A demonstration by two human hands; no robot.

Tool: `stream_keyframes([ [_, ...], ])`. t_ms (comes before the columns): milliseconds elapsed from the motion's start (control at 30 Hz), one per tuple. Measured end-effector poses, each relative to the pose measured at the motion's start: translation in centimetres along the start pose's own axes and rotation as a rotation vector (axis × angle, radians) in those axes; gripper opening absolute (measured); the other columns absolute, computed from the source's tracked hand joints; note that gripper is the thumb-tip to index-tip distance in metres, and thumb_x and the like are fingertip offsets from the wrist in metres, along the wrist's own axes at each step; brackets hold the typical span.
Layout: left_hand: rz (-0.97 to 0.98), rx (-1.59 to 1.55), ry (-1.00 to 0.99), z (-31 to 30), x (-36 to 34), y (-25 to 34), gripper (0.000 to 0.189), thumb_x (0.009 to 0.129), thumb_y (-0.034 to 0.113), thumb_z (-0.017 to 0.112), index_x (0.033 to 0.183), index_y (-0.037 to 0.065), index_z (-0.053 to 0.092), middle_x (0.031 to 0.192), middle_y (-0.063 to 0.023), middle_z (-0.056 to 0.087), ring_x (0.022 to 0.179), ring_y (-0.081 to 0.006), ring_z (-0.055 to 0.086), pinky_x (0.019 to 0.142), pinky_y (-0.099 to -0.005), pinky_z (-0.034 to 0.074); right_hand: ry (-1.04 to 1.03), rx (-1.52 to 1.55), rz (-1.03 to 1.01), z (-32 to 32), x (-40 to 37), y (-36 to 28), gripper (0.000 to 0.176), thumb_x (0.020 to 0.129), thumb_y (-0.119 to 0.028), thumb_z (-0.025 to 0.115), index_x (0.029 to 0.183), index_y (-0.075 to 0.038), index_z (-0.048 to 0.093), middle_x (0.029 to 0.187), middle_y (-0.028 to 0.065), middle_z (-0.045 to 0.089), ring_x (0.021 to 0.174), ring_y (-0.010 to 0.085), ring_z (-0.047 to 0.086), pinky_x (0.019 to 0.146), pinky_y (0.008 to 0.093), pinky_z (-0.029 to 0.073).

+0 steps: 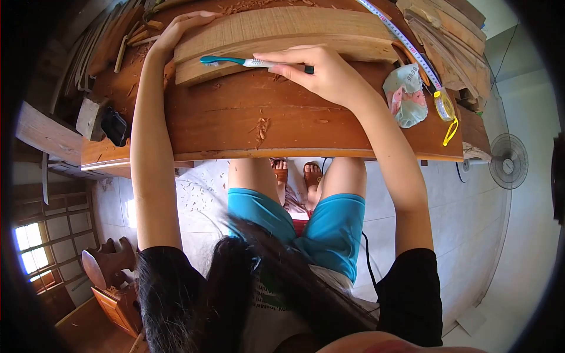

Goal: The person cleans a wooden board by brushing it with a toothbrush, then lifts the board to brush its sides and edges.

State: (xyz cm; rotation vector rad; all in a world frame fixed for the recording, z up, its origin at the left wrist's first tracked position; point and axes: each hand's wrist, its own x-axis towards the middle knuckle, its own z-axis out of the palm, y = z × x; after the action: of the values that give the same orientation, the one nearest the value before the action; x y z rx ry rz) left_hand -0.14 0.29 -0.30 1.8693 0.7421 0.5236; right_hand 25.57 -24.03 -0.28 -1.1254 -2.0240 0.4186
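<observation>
In the head view, a reddish-brown wooden tabletop (218, 132) spans the scene above a pale tiled floor (382, 241); on it lies a long, curved, light-brown wooden piece (276, 28); the right hand (323, 67) pinches a teal-and-white plastic toothbrush (234, 61) between thumb and fingers, its head over the piece's near side at the left end; the left hand (176, 30) lies bent over that end, though how firmly it holds I cannot tell; the step seems to be brushing the wood; the next stroke would call for a light grip, bristles kept to the surface; toward the front edge the tabletop is open but for curled brown shavings (261, 130); rightward, a crumpled pale plastic packet (406, 97) and a yellow-cased tape measure (444, 106) narrow the room.
</observation>
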Motion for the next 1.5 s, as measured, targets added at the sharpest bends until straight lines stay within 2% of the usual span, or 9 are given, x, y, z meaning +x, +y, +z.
stream_keyframes([
  [333, -0.087, -0.001, 0.094, -0.6, 0.2, -0.9, 0.043, 0.094, 0.039, 0.06, 0.124, 0.008, 0.068, 0.113, -0.0019, 0.068, 0.1, -0.0108, 0.061, 0.089, -0.0232, 0.046, 0.137, -0.048, 0.119, -1.8, -0.2, 0.1, 0.027, 0.096, -0.015, 0.067, 0.122, -0.01, 0.072, 0.112, 0.0073, 0.075, 0.093, 0.0131, 0.07, 0.081, 0.0249, 0.052],
  [433, -0.013, 0.03, 0.037, -1.1, 0.6, -1.4, 0.042, 0.095, 0.038, 0.06, 0.125, 0.01, 0.068, 0.113, -0.0009, 0.067, 0.102, -0.0104, 0.061, 0.09, -0.0229, 0.046, 0.263, -0.199, 0.142, -1.6, -0.2, 1.3, 0.027, 0.097, -0.017, 0.067, 0.123, -0.011, 0.072, 0.108, 0.006, 0.076, 0.09, 0.0095, 0.069, 0.079, 0.0244, 0.052],
  [533, -0.013, 0.038, 0.018, -1.2, 0.5, -1.4, 0.04, 0.095, 0.037, 0.059, 0.125, 0.011, 0.069, 0.114, -0.0004, 0.067, 0.104, -0.01, 0.06, 0.091, -0.0228, 0.045, 0.35, -0.21, 0.188, -1.6, -0.2, 1.8, 0.026, 0.093, -0.025, 0.07, 0.117, -0.017, 0.075, 0.095, 0.0136, 0.075, 0.068, 0.0202, 0.066, 0.066, 0.0315, 0.051],
  [733, -0.004, 0.065, 0.018, -1.5, 0.6, -1.6, 0.04, 0.095, 0.037, 0.059, 0.124, 0.012, 0.069, 0.114, -0.0003, 0.067, 0.104, -0.0102, 0.059, 0.092, -0.0233, 0.044, 0.205, -0.167, 0.152, -2.1, -0.2, 0.6, 0.026, 0.093, -0.027, 0.069, 0.117, -0.018, 0.075, 0.092, 0.0141, 0.074, 0.064, 0.0213, 0.064, 0.062, 0.0311, 0.05],
  [900, -0.055, 0.037, 0.058, -1.0, 0.4, -1.4, 0.04, 0.094, 0.037, 0.06, 0.125, 0.012, 0.069, 0.116, -0.0006, 0.067, 0.104, -0.0107, 0.059, 0.092, -0.0233, 0.044, 0.349, -0.283, 0.211, -3.3, -0.2, -0.2, 0.023, 0.095, -0.021, 0.067, 0.116, -0.018, 0.076, 0.071, 0.001, 0.068, 0.053, 0.0129, 0.05, 0.052, 0.0281, 0.039],
  [1067, -0.091, -0.059, 0.018, -1.0, 0.5, -1.1, 0.042, 0.094, 0.037, 0.06, 0.126, 0.012, 0.069, 0.116, -0.0007, 0.067, 0.106, -0.0112, 0.059, 0.093, -0.0237, 0.044, 0.281, -0.388, -0.062, -0.7, 0.0, 1.3, 0.023, 0.093, -0.035, 0.068, 0.113, -0.031, 0.077, 0.068, 0.0053, 0.069, 0.049, 0.0217, 0.055, 0.048, 0.0351, 0.042],
  [1300, -0.01, 0.025, 0.038, -1.7, 0.6, -1.7, 0.043, 0.094, 0.036, 0.061, 0.125, 0.007, 0.067, 0.119, -0.0024, 0.067, 0.111, -0.0125, 0.059, 0.097, -0.0251, 0.044, 0.474, -0.654, 0.01, 0.3, 0.3, 1.4, 0.018, 0.093, -0.031, 0.066, 0.106, -0.03, 0.078, 0.062, -0.0009, 0.066, 0.049, 0.0195, 0.06, 0.042, 0.0334, 0.041],
  [1433, -0.062, -0.131, 0.009, -1.0, 0.8, -1.1, 0.043, 0.094, 0.034, 0.061, 0.125, 0.005, 0.067, 0.119, -0.0028, 0.067, 0.111, -0.0127, 0.06, 0.098, -0.0262, 0.045, 0.223, -0.512, -0.303, 2.6, 1.2, -0.1, 0.023, 0.093, -0.027, 0.069, 0.114, -0.028, 0.075, 0.07, -0.0037, 0.069, 0.065, 0.0116, 0.061, 0.076, 0.0327, 0.041],
  [1500, -0.107, -0.153, 0.017, -1.0, 0.6, -0.9, 0.043, 0.094, 0.034, 0.061, 0.126, 0.006, 0.066, 0.118, -0.0031, 0.067, 0.11, -0.0129, 0.061, 0.097, -0.0264, 0.046, 0.245, -0.555, -0.323, 2.6, 1.4, 0.3, 0.022, 0.093, -0.027, 0.069, 0.114, -0.028, 0.076, 0.074, -0.0046, 0.071, 0.069, 0.0109, 0.061, 0.079, 0.0323, 0.039],
])
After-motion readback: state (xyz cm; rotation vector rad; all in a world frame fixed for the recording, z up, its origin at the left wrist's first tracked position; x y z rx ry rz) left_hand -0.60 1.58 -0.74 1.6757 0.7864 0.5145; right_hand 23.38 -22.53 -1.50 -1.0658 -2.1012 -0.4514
